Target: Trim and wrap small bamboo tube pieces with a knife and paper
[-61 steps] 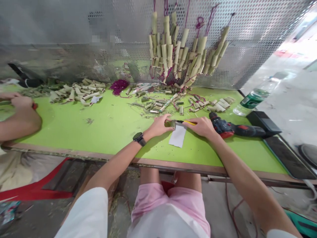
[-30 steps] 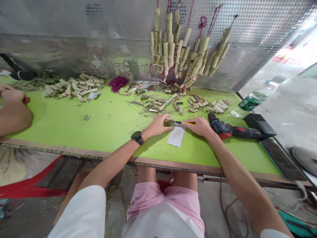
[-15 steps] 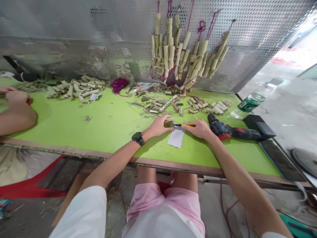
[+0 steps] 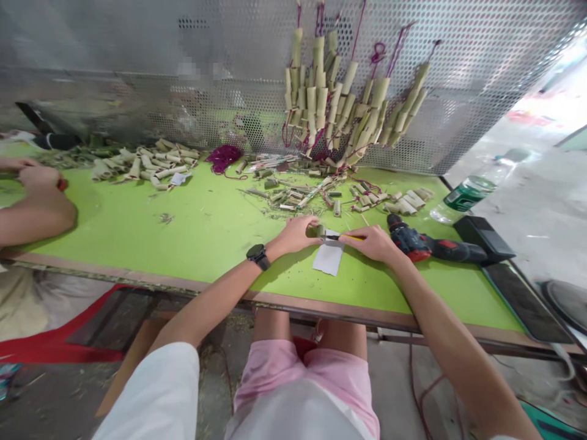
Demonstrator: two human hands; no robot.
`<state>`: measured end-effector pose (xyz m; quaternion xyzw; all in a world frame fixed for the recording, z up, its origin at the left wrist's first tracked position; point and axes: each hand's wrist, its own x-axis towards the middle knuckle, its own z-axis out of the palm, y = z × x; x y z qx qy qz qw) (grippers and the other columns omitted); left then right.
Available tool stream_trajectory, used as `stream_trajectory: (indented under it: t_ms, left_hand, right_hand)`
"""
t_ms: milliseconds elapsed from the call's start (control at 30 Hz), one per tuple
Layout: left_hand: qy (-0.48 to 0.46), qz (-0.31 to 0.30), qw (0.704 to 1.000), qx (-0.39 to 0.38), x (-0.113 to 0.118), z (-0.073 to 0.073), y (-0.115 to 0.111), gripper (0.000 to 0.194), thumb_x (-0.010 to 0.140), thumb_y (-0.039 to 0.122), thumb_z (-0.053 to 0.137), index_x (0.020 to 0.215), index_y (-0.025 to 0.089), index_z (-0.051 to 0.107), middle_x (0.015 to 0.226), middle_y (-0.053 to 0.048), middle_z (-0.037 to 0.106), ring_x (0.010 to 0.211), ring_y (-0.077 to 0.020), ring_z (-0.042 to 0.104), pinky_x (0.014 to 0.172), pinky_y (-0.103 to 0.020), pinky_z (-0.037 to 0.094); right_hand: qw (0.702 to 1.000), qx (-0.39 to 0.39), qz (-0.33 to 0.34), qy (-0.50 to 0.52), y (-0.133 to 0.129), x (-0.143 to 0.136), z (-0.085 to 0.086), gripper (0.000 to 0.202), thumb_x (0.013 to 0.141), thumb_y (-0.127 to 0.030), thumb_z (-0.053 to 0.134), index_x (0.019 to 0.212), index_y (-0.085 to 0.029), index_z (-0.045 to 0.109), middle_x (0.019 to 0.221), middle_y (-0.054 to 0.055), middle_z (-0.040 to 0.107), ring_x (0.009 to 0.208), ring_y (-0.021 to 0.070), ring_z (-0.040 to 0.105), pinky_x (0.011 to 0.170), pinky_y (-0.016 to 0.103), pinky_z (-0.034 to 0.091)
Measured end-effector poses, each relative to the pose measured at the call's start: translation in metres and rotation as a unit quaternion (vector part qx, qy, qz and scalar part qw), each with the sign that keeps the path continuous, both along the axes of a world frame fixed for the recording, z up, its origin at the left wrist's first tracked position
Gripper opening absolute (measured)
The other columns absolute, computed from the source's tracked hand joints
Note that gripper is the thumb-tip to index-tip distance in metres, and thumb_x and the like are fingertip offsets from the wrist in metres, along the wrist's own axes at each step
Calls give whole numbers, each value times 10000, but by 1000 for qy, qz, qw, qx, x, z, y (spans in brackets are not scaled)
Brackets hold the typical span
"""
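Observation:
Near the middle of the table, my left hand [image 4: 297, 234] grips a short piece of bamboo tube [image 4: 320, 231] between thumb and fingers. My right hand [image 4: 372, 242] is closed around a slim yellow-and-black utility knife [image 4: 351, 238], whose dark tip points left at the tube's near end. Whether the tip touches the bamboo is too small to tell. Under the tool and just in front of the tube lies a small white paper [image 4: 327, 260], with dark specks scattered around it.
Cut bamboo pieces [image 4: 293, 197] and shavings lie behind my hands. Strung bamboo tubes [image 4: 321, 91] hang on the perforated metal panel. To the right are a cordless drill [image 4: 408, 239], a plastic bottle [image 4: 468, 194] and a phone [image 4: 527, 299]. A co-worker's arm [image 4: 39, 214] rests at the left.
The tool in my right hand has drawn slightly back and tilted beside the bamboo piece. My left hand keeps its grip. The whole view has shifted a little.

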<state>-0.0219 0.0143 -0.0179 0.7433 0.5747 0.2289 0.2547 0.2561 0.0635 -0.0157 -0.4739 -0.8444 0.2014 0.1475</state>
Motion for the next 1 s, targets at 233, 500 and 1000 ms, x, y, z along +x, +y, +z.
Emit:
stream_trajectory:
  t_ms: [233, 500, 1000]
  left_hand:
    - [17, -11, 999, 28, -4, -6, 4, 430, 906, 508, 873, 1220, 234, 768, 1317, -127, 783, 1268, -392, 667, 1128, -605, 471]
    - [14, -14, 999, 38, -6, -8, 5, 402, 903, 496, 884, 1187, 242, 755, 1265, -114, 801, 1198, -371, 696, 1099, -592, 485]
    - [-5, -14, 999, 32, -7, -10, 6, 453, 885, 499, 906, 1222, 231, 765, 1308, -132, 794, 1238, -376, 701, 1125, -595, 494]
  right_hand:
    - [1000, 16, -6, -14, 0, -4, -1, 433, 958, -654, 720, 1089, -305, 941, 857, 59, 875, 663, 221, 710, 593, 325, 421]
    - [1000, 12, 11, 0, 0, -4, -2, 462, 953, -679, 706, 1083, -303, 942, 798, 52, 861, 602, 201, 659, 589, 329, 409]
    - [1000, 18, -4, 0, 4, 0, -3, 552, 922, -729, 696, 1079, -261, 944, 732, 80, 836, 569, 196, 600, 566, 337, 365]
